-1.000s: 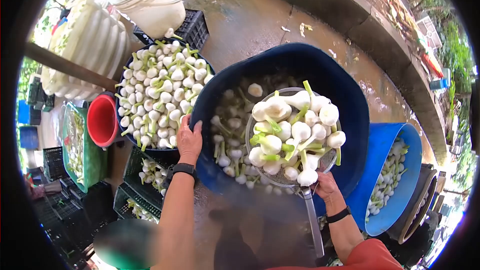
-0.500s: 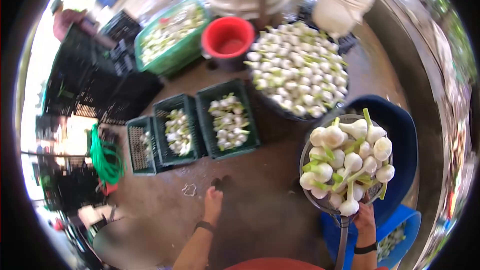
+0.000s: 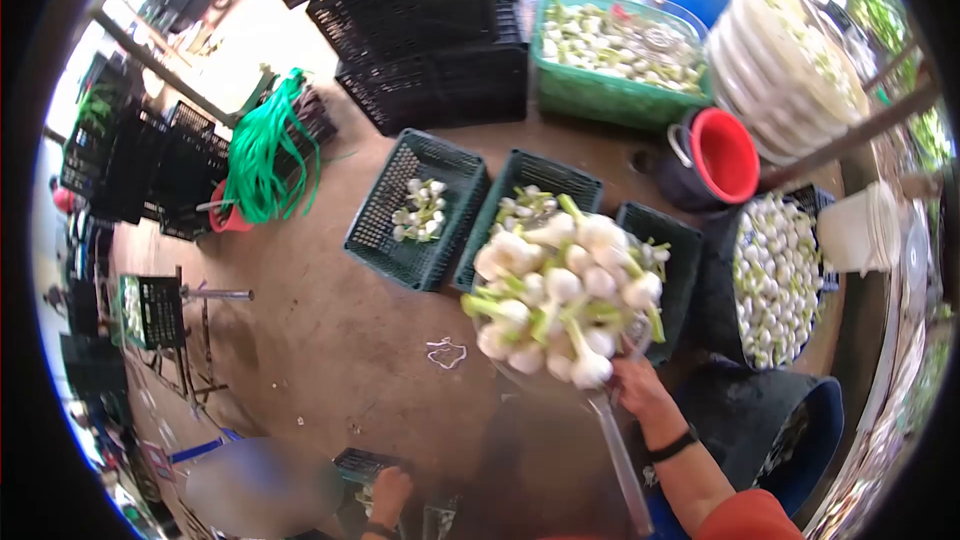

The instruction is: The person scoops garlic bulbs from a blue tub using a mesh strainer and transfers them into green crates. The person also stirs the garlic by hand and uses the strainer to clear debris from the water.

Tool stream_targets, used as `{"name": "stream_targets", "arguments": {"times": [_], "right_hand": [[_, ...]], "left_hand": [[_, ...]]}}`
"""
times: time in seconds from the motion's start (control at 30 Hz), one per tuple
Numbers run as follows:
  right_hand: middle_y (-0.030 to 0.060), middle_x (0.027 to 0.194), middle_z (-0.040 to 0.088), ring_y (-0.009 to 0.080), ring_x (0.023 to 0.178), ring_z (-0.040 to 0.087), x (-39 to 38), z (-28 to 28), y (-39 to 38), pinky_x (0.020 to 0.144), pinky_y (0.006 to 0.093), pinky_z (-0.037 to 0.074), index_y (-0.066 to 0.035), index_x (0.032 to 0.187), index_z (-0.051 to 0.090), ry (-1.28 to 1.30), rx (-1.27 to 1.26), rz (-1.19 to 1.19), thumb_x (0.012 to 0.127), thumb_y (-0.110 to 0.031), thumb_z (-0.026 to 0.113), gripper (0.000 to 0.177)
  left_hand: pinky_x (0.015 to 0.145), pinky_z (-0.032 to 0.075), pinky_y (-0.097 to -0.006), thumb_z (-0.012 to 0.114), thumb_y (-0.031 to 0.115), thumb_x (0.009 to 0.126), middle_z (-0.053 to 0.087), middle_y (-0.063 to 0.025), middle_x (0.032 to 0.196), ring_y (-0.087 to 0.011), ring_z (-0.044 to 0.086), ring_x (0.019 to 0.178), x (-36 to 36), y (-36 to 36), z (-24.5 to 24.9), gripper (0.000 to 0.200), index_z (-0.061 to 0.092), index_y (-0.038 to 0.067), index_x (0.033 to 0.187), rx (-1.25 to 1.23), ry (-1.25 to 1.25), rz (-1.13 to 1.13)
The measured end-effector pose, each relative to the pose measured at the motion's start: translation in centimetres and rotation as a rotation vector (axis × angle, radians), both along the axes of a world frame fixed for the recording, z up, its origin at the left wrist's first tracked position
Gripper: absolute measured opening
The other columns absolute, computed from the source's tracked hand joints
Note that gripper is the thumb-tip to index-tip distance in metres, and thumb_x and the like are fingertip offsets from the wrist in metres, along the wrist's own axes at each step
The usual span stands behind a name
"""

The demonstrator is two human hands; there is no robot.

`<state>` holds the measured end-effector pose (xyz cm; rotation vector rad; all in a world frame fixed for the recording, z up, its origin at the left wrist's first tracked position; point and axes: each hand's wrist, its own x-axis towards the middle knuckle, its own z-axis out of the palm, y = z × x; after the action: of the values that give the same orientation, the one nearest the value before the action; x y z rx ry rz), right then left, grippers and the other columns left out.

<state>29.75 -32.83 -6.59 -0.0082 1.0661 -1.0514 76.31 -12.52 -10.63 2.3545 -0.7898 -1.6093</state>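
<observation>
A round strainer (image 3: 540,380), heaped with white garlic bulbs (image 3: 562,285) on short green stems, is held up at the centre. My right hand (image 3: 640,387) grips its near right edge beside the long handle (image 3: 622,465). The heap partly hides the middle crate (image 3: 560,172) and the right crate (image 3: 685,265) of three dark green crates, which hold garlic. My left hand (image 3: 391,490) is low in view near a small dark crate (image 3: 362,464); its fingers are not clear.
Garlic fills a large tub (image 3: 775,285) at the right and a green bin (image 3: 620,105) at the back. A red basin (image 3: 722,155), stacked black crates (image 3: 430,50), a left green crate (image 3: 415,210), green straps (image 3: 265,155) and a blue barrel (image 3: 825,440) surround the floor. A blurred round shape (image 3: 262,488) is lower left.
The view has turned left. My right hand has carried the loaded strainer from beside the dark blue tub to over the green crates. My left hand now shows lower in view.
</observation>
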Motion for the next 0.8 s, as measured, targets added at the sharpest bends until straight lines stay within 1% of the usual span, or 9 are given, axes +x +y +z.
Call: {"name": "stream_targets", "arguments": {"times": [0.07, 0.17, 0.2, 0.3, 0.47, 0.53, 0.57, 0.63, 0.8], "right_hand": [[0.0089, 0.108, 0.057, 0.0189, 0.085, 0.060, 6.1, -3.8, -7.9, 0.062, 0.0306, 0.051, -0.010, 0.137, 0.034, 0.036, -0.058, 0.140, 0.073, 0.008, 0.052, 0.069], [0.0109, 0.077, 0.052, 0.0206, 0.058, 0.049, 14.0, -11.9, -18.6, 0.046, 0.0368, 0.039, -0.005, 0.104, 0.053, 0.244, 0.123, 0.342, 0.071, -0.003, 0.061, 0.034], [0.0146, 0.073, 0.052, 0.0270, 0.059, 0.052, 16.7, -12.0, -21.6, 0.047, 0.0419, 0.042, -0.003, 0.087, 0.053, 0.388, 0.189, 0.419, 0.071, -0.006, 0.062, 0.018], [0.0166, 0.076, 0.053, 0.0326, 0.070, 0.058, 19.5, -20.1, -24.7, 0.053, 0.0495, 0.049, -0.001, 0.098, 0.054, 0.438, 0.394, 0.333, 0.075, -0.008, 0.059, 0.024], [0.0134, 0.105, 0.056, 0.0287, 0.086, 0.058, 16.4, -13.1, -19.2, 0.061, 0.0459, 0.049, -0.002, 0.127, 0.037, 0.626, 0.199, 0.301, 0.079, -0.001, 0.051, 0.051], [0.0214, 0.109, 0.051, 0.0360, 0.085, 0.060, 13.0, -11.6, -16.1, 0.071, 0.0569, 0.054, -0.002, 0.131, 0.030, 0.356, 0.093, 0.270, 0.075, 0.007, 0.049, 0.061], [0.0223, 0.111, 0.049, 0.0375, 0.085, 0.060, 11.4, -10.7, -14.3, 0.071, 0.0564, 0.054, -0.002, 0.133, 0.028, 0.257, 0.140, 0.194, 0.074, 0.008, 0.048, 0.063], [0.0254, 0.116, 0.047, 0.0409, 0.089, 0.059, 7.9, -8.2, -10.9, 0.072, 0.0563, 0.055, -0.001, 0.133, 0.027, 0.136, 0.211, 0.080, 0.074, 0.011, 0.045, 0.062], [0.0318, 0.126, 0.041, 0.0460, 0.096, 0.057, -4.1, -3.2, -0.2, 0.074, 0.0577, 0.054, 0.000, 0.128, 0.033, 0.046, 0.194, -0.265, 0.071, 0.010, 0.046, 0.060]], "left_hand": [[0.063, 0.050, -0.0255, 0.060, 0.012, 0.084, 0.062, -0.0077, 0.091, -0.0157, 0.062, 0.076, 1.5, 1.3, 2.3, 0.032, 0.052, 0.002, 0.113, -0.019, 0.115, 0.499], [0.067, 0.048, -0.0282, 0.056, 0.016, 0.090, 0.060, -0.0063, 0.088, -0.0163, 0.057, 0.074, 1.3, 4.3, 3.9, 0.017, 0.055, 0.002, 0.100, 0.033, 0.010, 0.537], [0.068, 0.048, -0.0283, 0.056, 0.020, 0.091, 0.060, -0.0062, 0.094, -0.0163, 0.058, 0.078, 2.1, 7.6, 2.6, 0.024, 0.054, 0.004, 0.109, 0.043, 0.049, 0.482], [0.065, 0.047, -0.0272, 0.057, 0.021, 0.092, 0.061, -0.0039, 0.096, -0.0140, 0.058, 0.079, 1.6, 11.6, 2.6, 0.031, 0.052, 0.007, 0.119, 0.067, 0.261, 0.584], [0.061, 0.047, -0.0290, 0.056, 0.020, 0.091, 0.063, -0.0088, 0.099, -0.0152, 0.059, 0.078, 0.6, 12.8, -0.2, 0.030, 0.054, 0.008, 0.118, 0.232, 0.139, 0.402], [0.066, 0.048, -0.0313, 0.057, 0.020, 0.090, 0.063, -0.0101, 0.103, -0.0167, 0.059, 0.084, 0.0, 9.5, -0.2, 0.030, 0.056, 0.006, 0.117, 0.163, 0.163, 0.369], [0.071, 0.049, -0.0336, 0.058, 0.020, 0.090, 0.063, -0.0115, 0.106, -0.0182, 0.059, 0.090, -0.3, 6.8, 0.4, 0.030, 0.057, 0.005, 0.115, 0.100, 0.177, 0.336], [0.056, 0.048, -0.0240, 0.059, 0.009, 0.085, 0.061, -0.0055, 0.080, -0.0131, 0.060, 0.069, -1.4, 2.0, 0.1, 0.026, 0.054, 0.001, 0.109, 0.078, 0.174, 0.446], [0.063, 0.049, -0.0242, 0.057, 0.007, 0.087, 0.063, -0.0058, 0.090, -0.0130, 0.061, 0.075, -2.4, -8.6, -1.5, 0.025, 0.053, 0.004, 0.111, -0.076, 0.213, 0.131]]}}
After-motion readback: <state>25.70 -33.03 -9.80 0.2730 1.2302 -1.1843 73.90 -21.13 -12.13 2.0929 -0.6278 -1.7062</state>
